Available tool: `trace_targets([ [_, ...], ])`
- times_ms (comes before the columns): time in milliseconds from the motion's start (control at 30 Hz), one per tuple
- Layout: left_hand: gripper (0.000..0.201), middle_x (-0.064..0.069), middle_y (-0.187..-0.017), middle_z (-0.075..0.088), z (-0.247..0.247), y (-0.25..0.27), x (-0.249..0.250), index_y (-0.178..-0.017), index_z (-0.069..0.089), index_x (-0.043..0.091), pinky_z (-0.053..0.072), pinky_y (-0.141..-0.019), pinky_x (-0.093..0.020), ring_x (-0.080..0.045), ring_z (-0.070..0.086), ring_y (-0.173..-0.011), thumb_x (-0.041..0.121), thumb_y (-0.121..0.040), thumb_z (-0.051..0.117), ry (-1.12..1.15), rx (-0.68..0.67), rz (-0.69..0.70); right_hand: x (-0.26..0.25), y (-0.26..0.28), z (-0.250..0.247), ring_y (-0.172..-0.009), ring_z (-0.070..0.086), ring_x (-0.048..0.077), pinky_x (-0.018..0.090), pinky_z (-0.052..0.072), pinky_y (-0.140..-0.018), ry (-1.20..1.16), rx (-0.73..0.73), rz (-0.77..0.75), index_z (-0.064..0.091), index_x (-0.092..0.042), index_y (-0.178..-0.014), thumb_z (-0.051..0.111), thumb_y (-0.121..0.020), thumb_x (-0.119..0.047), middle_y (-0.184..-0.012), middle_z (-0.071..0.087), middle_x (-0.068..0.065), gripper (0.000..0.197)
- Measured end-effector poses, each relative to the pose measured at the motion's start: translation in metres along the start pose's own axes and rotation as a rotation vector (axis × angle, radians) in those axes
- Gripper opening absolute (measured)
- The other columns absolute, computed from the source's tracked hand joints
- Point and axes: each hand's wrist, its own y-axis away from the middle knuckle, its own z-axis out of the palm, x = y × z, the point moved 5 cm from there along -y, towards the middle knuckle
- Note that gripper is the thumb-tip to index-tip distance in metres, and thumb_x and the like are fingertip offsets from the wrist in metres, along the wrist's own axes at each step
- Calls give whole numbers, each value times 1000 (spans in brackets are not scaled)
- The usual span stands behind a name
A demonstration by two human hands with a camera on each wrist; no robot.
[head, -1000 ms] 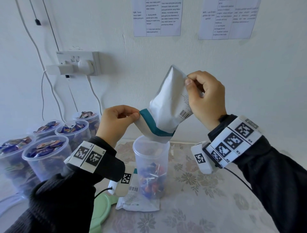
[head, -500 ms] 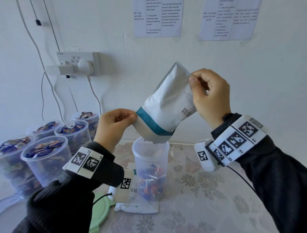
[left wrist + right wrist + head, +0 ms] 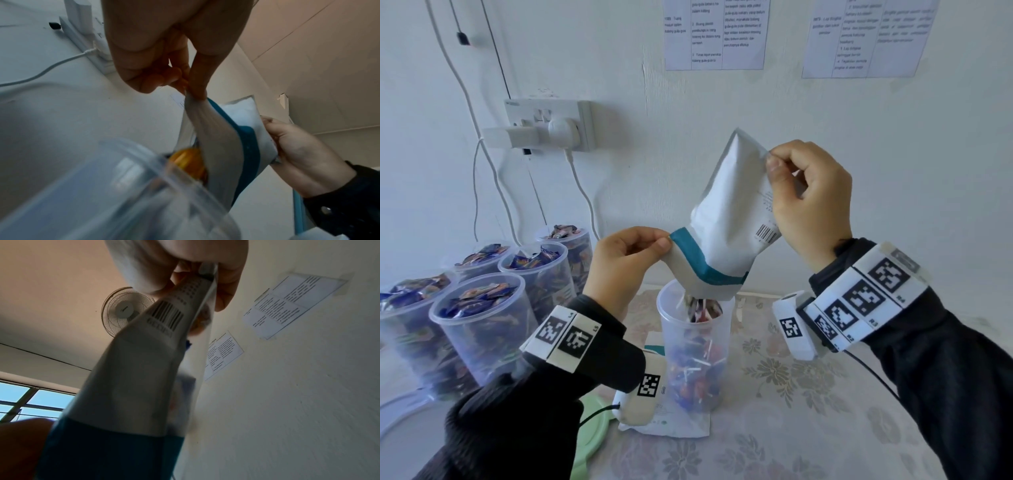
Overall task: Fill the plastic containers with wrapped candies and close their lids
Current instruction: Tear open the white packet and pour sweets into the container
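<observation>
A white candy bag (image 3: pixel 726 212) with a teal band hangs upside down over a clear plastic container (image 3: pixel 695 356) at the table's middle. My left hand (image 3: pixel 635 253) pinches the bag's open lower corner beside the teal band. My right hand (image 3: pixel 804 192) pinches its upper sealed edge near the barcode. Wrapped candies (image 3: pixel 700 306) spill from the mouth into the container, which is partly filled with lollipops. In the left wrist view an orange candy (image 3: pixel 187 160) shows at the bag (image 3: pixel 226 146) mouth above the container rim (image 3: pixel 144 162). The right wrist view looks along the bag (image 3: pixel 144 369).
Several clear containers (image 3: pixel 479 322) heaped with wrapped candies stand at the left. An empty flat bag (image 3: pixel 671 421) lies under the middle container. A green lid (image 3: pixel 592 431) lies near my left forearm. A wall socket (image 3: pixel 548 125) with cables sits behind.
The bag has been tipped a little more upright, my right hand rising slightly. Candies now show falling from the bag's mouth into the container.
</observation>
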Motion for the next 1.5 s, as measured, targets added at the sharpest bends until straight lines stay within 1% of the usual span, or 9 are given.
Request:
trace_targets([
  [200, 19, 17, -56, 65, -3, -2, 4, -75, 66, 16, 39, -52, -5, 7, 54, -53, 1, -84, 62, 6, 11, 21, 1, -6, -1, -62, 45, -4, 6, 32, -62, -10, -10, -18, 64, -4, -78, 53, -89, -8, -70, 52, -6, 16],
  [533, 19, 15, -60, 65, -7, 0, 2, -77, 67, 20, 43, -58, -7, 4, 54, -58, 4, -86, 61, -29, -18, 38, 4, -12, -6, -63, 43, 14, 24, 33, -55, 105, -97, -155, 60, -4, -85, 46, -96, -14, -71, 52, 0, 20],
  [667, 24, -12, -81, 65, -9, -1, 0, -76, 66, 25, 50, -82, -37, -21, 55, -79, 4, -86, 61, -127, -53, 84, 14, -8, -2, -59, 40, 14, 24, 31, -55, 141, -164, -177, 57, -2, -86, 44, -96, -12, -69, 46, -4, 19],
  [800, 15, -28, -86, 65, -10, -1, 4, -77, 64, 29, 48, -82, -53, -23, 51, -76, 16, -85, 65, -215, -66, 159, 8, -8, -3, -60, 33, 7, 19, 27, -56, 128, -169, -257, 58, 1, -87, 40, -96, -16, -69, 43, -5, 26],
  [900, 4, -26, -85, 66, -14, -4, 4, -76, 64, 33, 47, -73, -44, -23, 50, -73, 36, -75, 61, -218, -60, 188, 4, -12, -3, -61, 31, 7, 17, 24, -52, 117, -170, -280, 58, 1, -87, 41, -96, -15, -68, 42, -4, 26],
  [1100, 13, 12, -69, 66, -20, -3, -10, -75, 70, 23, 44, -59, -11, -1, 52, -59, 37, -76, 72, -143, -153, 134, 10, -12, -5, -60, 32, 8, 7, 28, -52, 85, -154, -228, 58, 1, -85, 45, -96, -11, -66, 41, -6, 20],
  [1200, 17, 8, -69, 67, -21, -3, -14, -72, 69, 19, 47, -70, -21, -10, 56, -70, 34, -72, 76, -104, -143, 125, 7, -10, -2, -60, 33, 7, 6, 29, -53, 72, -144, -230, 58, 0, -85, 46, -95, -10, -67, 41, -7, 19],
  [1400, 14, 10, -65, 67, -21, 0, -12, -72, 66, 20, 48, -67, -19, -13, 57, -69, 33, -70, 63, -124, -113, 136, 10, -2, 0, -60, 32, 6, 7, 30, -53, 78, -116, -227, 58, 0, -84, 45, -96, -10, -67, 41, -8, 20],
  [1500, 10, -5, -70, 68, -21, 0, -11, -73, 66, 21, 48, -67, -30, -19, 55, -68, 30, -77, 64, -205, -121, 150, 11, -2, -2, -58, 37, 10, 14, 31, -53, 105, -141, -259, 59, 1, -86, 44, -95, -12, -66, 45, -2, 21],
])
